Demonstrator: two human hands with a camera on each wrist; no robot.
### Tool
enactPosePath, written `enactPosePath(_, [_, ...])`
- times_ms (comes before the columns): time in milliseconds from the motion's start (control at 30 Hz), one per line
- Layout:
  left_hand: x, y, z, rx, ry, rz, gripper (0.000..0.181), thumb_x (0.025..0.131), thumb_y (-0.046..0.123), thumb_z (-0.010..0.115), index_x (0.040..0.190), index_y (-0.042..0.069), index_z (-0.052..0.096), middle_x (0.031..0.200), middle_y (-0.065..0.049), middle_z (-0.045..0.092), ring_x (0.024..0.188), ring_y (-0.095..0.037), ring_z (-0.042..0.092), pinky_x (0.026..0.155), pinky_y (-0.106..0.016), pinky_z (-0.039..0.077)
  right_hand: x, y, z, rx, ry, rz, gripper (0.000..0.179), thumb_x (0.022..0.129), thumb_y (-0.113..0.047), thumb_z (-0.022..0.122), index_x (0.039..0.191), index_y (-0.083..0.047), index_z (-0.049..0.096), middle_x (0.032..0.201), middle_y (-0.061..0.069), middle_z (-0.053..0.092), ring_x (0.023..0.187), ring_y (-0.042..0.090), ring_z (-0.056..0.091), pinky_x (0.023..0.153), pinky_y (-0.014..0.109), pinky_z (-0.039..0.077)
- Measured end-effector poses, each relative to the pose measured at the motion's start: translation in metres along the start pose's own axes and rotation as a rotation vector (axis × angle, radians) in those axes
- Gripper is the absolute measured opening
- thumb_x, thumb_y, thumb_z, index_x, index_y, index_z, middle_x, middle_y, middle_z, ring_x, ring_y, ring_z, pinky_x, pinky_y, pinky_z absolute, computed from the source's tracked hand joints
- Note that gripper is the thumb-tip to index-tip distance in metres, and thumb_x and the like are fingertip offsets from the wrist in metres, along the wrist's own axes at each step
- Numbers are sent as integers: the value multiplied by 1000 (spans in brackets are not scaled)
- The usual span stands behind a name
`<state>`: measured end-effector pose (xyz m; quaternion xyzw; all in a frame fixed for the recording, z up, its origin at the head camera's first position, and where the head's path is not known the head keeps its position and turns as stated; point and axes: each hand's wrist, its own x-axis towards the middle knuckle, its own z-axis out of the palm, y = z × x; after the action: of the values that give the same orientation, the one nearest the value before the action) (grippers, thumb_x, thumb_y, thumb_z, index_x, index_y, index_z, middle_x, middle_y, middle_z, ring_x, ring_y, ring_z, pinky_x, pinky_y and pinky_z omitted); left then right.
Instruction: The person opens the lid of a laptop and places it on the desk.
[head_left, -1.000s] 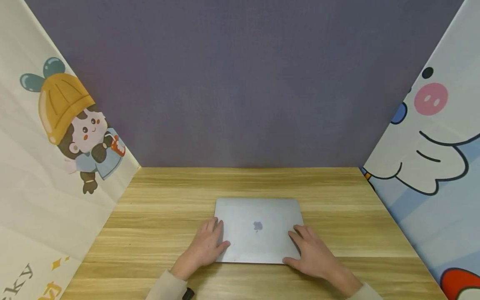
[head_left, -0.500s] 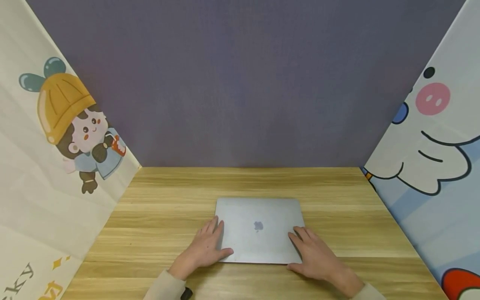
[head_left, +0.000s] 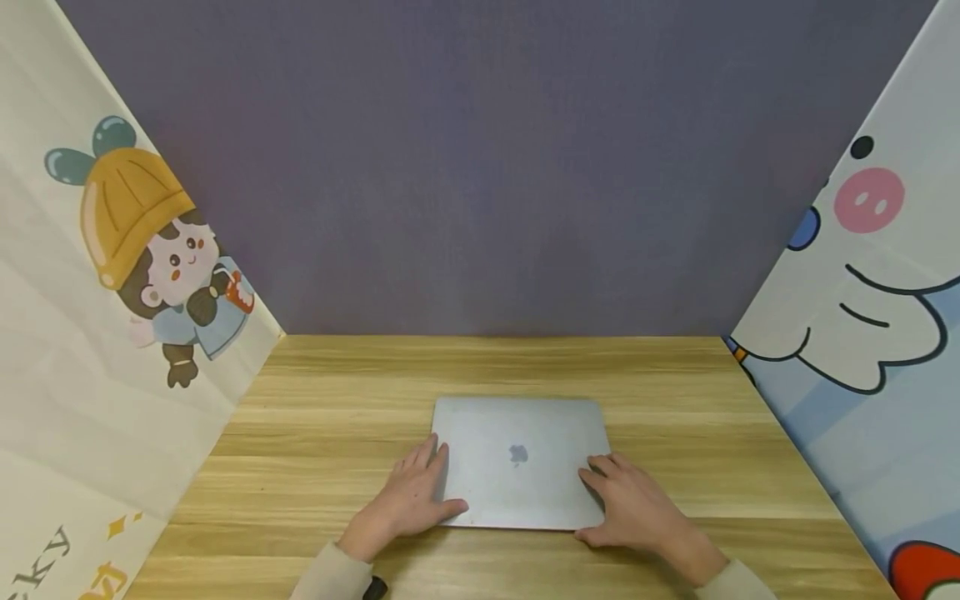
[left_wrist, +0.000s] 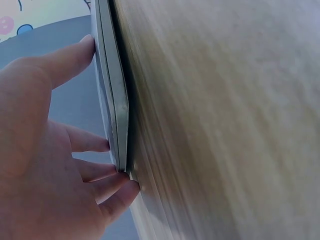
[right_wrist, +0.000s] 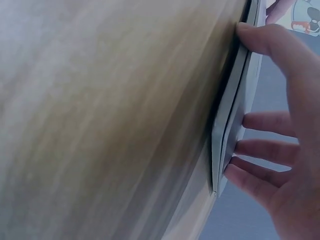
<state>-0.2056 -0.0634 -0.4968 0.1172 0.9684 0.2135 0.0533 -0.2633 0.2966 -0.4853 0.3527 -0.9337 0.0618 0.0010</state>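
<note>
A closed silver laptop (head_left: 517,483) with a dark apple logo lies flat on the wooden table, its lid seam showing in both wrist views. My left hand (head_left: 411,497) rests at its left side. The left thumb (left_wrist: 75,57) touches the lid near the front edge, one finger lies on the lid, and the others reach the side edge and the table. At the right side is my right hand (head_left: 637,510), its thumb (right_wrist: 252,36) against the front edge and its spread fingers (right_wrist: 267,150) touching the lid near the side edge. Both hands' fingers look mostly straight.
The wooden table (head_left: 337,383) runs back to a grey-purple panel (head_left: 495,183). Cartoon-printed sheets flank it, a cream one (head_left: 45,292) on the left and a white and blue one (head_left: 900,400) on the right.
My left thumb has slid slightly right over the lid's front corner. The right thumb has shifted a little right along the front edge. The laptop stays closed and in place on the table.
</note>
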Motion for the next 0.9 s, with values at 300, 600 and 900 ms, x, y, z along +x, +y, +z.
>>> enactPosePath(300, [0, 0, 0, -15, 3, -8, 98, 88, 59, 70, 152, -8, 36, 161, -33, 23, 145, -50, 28, 114, -66, 29, 2, 0, -1, -20, 23, -23, 78, 67, -66, 81, 115, -4, 74, 123, 16, 66, 110, 37, 61, 85, 51, 57])
enactPosePath(600, [-2, -1, -2, -38, -5, -13, 104, 86, 63, 70, 153, -8, 35, 162, -32, 21, 147, -49, 27, 114, -66, 29, 2, 2, -2, -43, 42, -65, 76, 68, -66, 79, 111, -4, 76, 120, 17, 69, 106, 36, 64, 77, 50, 60])
enactPosePath(900, [-4, -2, -5, -78, -32, -2, 131, 66, 73, 81, 155, -8, 30, 163, -32, 17, 148, -50, 23, 115, -67, 27, 4, 3, -6, -43, 14, -63, 75, 68, -66, 79, 112, -6, 76, 121, 19, 70, 107, 37, 64, 79, 51, 59])
